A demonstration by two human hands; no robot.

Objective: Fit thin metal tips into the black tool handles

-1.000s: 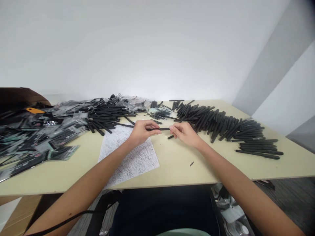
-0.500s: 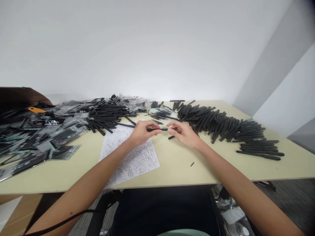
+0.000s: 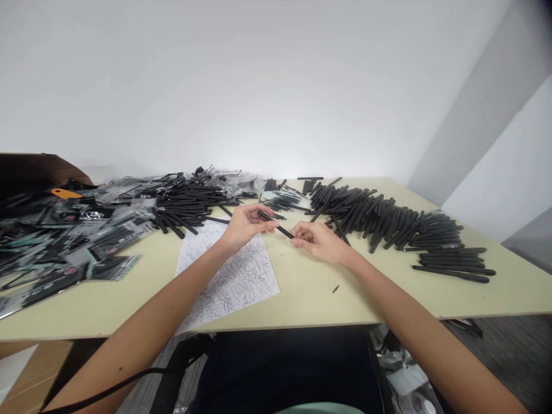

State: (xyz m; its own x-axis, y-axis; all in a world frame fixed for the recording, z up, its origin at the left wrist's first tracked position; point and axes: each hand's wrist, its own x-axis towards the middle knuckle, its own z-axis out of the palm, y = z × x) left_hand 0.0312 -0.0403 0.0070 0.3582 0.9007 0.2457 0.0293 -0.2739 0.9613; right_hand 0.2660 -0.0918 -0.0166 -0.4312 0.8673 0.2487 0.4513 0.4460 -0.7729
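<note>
A slim black pen [image 3: 283,231] is held above the table between my two hands, tilted down toward the right. My left hand [image 3: 246,227] pinches its upper left end between thumb and fingers. At its lower right end, the fingertips of my right hand [image 3: 317,240] are closed on it. Under my left hand and forearm lies a white sheet [image 3: 241,282] covered in dense scribbles. Beyond my hands is a small heap of thin dark refills [image 3: 282,200].
Many black pens [image 3: 371,215] spread across the right side. More black pens [image 3: 190,198] and plastic packets [image 3: 125,236] pile up at the left, by a brown box [image 3: 38,169] and an orange item [image 3: 66,194]. A small dark piece [image 3: 336,289] lies near the front edge.
The pen has gone from nearly level to slanting down to the right. My left hand has shifted slightly left and up; my right hand is a little lower.
</note>
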